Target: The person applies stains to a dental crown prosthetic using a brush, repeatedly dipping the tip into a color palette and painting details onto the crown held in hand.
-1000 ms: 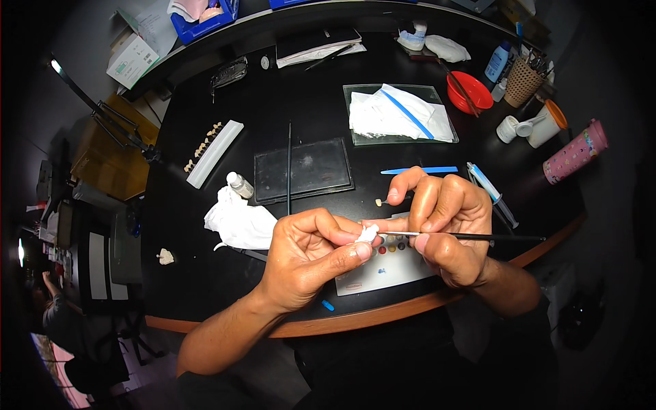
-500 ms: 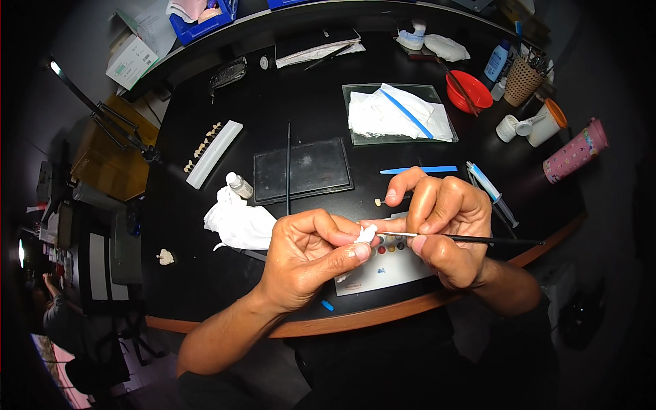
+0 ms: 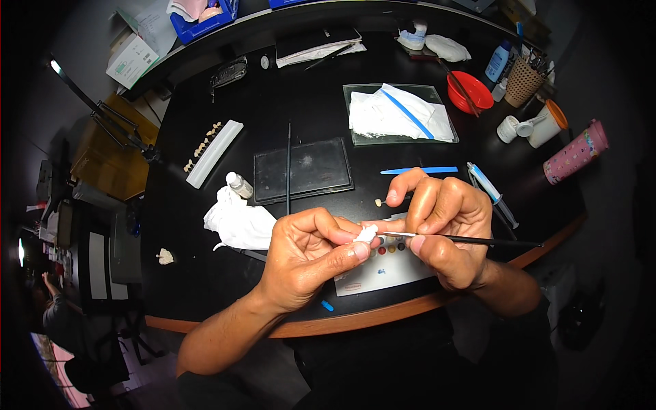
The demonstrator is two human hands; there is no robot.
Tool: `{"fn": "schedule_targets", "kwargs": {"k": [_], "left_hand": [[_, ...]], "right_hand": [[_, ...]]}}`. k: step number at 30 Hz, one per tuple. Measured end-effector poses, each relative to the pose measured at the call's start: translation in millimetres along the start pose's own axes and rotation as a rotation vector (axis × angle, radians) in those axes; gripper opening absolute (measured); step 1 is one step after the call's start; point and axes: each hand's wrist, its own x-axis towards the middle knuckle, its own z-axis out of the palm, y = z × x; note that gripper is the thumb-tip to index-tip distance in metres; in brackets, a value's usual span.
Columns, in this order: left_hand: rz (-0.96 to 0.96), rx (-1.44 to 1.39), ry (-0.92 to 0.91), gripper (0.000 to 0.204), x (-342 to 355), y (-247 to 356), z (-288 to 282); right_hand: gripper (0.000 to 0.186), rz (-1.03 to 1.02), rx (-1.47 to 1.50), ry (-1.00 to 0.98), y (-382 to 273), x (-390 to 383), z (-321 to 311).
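Between the thumb and fingers of my left hand (image 3: 311,256) is a small white tooth-like piece (image 3: 367,234), partly covered by the fingertips. My right hand (image 3: 447,229) pinches a thin brush (image 3: 488,240) with a dark handle. The brush tip points left and is close beside the white piece; a slight gap seems to show. By a raised right fingertip is a small cream tooth-shaped tab (image 3: 378,203) on a thin stem; I cannot tell whether the hand holds it. Beneath both hands lies a white card (image 3: 365,281) with coloured round spots, partly hidden.
Left of my hands are a crumpled white cloth (image 3: 236,222), a small bottle (image 3: 238,184) and a white rack (image 3: 215,154) of tooth pieces. Ahead lie a dark slab (image 3: 307,171) and a glass plate (image 3: 355,133). Farther right are a red bowl (image 3: 459,99), syringe (image 3: 488,184) and pink tumbler (image 3: 574,152).
The brush tip has drawn slightly right, away from the white piece. Both hands hold nearly the same place and grip.
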Motion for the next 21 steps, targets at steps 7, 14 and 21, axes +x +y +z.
{"fn": "schedule_targets", "kwargs": {"k": [7,14,21], "left_hand": [[0.013,-0.014,-0.016,0.013,0.4,-1.9,-2.2],[0.021,-0.008,-0.020,0.014,0.6,-0.9,-1.5],[0.011,-0.009,-0.009,0.015,0.4,-0.1,0.2]], "right_hand": [[0.018,-0.006,-0.045,-0.029,-2.0,2.0,-0.9],[0.018,-0.009,-0.032,-0.025,-1.7,1.9,0.2],[0.018,0.026,0.007,0.001,-3.9,0.6,3.0]]}}
